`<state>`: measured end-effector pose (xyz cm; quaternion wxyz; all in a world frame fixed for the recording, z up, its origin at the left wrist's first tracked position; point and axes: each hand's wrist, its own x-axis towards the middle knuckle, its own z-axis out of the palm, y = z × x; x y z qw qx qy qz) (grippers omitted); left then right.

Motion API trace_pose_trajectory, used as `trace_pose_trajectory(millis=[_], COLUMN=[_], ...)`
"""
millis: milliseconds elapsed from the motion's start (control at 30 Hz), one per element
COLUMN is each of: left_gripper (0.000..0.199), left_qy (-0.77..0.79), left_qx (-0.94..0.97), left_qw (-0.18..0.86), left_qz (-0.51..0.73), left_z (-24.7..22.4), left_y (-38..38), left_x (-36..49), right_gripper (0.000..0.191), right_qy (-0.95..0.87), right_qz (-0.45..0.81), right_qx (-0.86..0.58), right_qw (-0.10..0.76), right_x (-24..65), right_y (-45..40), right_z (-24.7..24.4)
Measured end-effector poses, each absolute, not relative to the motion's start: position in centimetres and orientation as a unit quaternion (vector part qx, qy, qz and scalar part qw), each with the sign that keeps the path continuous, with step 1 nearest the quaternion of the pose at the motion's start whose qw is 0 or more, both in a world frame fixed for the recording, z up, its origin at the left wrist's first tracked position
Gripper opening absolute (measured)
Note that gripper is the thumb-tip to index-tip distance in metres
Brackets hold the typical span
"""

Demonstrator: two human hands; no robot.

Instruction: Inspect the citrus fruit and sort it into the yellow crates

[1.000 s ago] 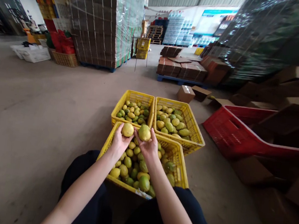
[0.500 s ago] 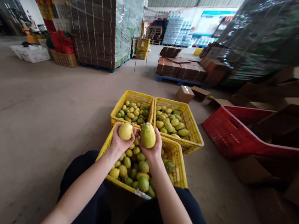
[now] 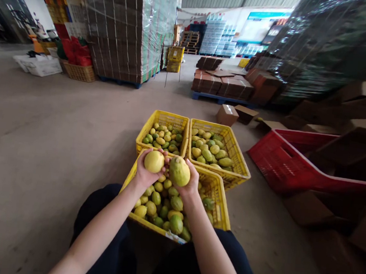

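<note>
My left hand [image 3: 144, 174] is closed around a round, pale yellow lemon [image 3: 154, 161]. In my right hand [image 3: 191, 181] sits a bigger yellow-green lemon [image 3: 179, 171], its knobbed end tilted up and to the left. Both hands are side by side over the near yellow crate [image 3: 224, 211], fingertips almost meeting. Below them, that crate holds many yellow and green lemons [image 3: 176, 204], partly hidden by my hands and forearms.
Just beyond stand two more yellow crates of similar fruit, a left one [image 3: 140, 137] and a right one [image 3: 242, 174]. A red crate [image 3: 274, 164] and cardboard boxes [image 3: 313, 207] lie to the right. Wrapped pallet stacks [image 3: 116, 25] rise farther back.
The lemon in my right hand has turned, its knobbed end now tipping toward me and left, and sits slightly lower. My left hand keeps its lemon nearly in place.
</note>
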<state>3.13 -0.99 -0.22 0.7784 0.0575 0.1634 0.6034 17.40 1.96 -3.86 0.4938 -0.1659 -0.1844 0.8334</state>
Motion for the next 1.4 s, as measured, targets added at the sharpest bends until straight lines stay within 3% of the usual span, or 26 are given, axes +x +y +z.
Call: trace_pose_trajectory(millis=[233,533,1100,1200,1300,1400], left_gripper=[0.053,0.047,0.037,0.039,0.028,0.026], left_qy=[0.172,0.195,0.184,0.168,0.174,0.206], left_qx=[-0.068,-0.060,-0.018,-0.018,-0.032,-0.062], left_qw=[0.761,0.757,0.743,0.762,0.734,0.709], left_qz=[0.622,0.621,0.644,0.625,0.655,0.672], left_z=[-0.7,-0.8,-0.5,-0.4,-0.6,-1.0], left_y=[0.2,0.4,-0.3,-0.8,-0.8,-0.3], left_x=[3.5,3.7,3.2,2.7,2.4,1.9], right_gripper=[0.035,0.017,0.034,0.030,0.023,0.026], right_qy=[-0.051,-0.077,-0.106,-0.085,-0.070,-0.080], right_qz=[0.810,0.795,0.814,0.820,0.819,0.825], right_qx=[-0.177,-0.215,-0.174,-0.188,-0.198,-0.191], right_qw=[0.557,0.562,0.545,0.533,0.534,0.526], right_x=[17.0,17.3,17.9,18.0,17.8,17.1], right_y=[2.0,2.5,2.0,1.9,1.7,1.4], right_z=[-2.7,-3.4,-2.4,-2.8,-3.2,-3.1])
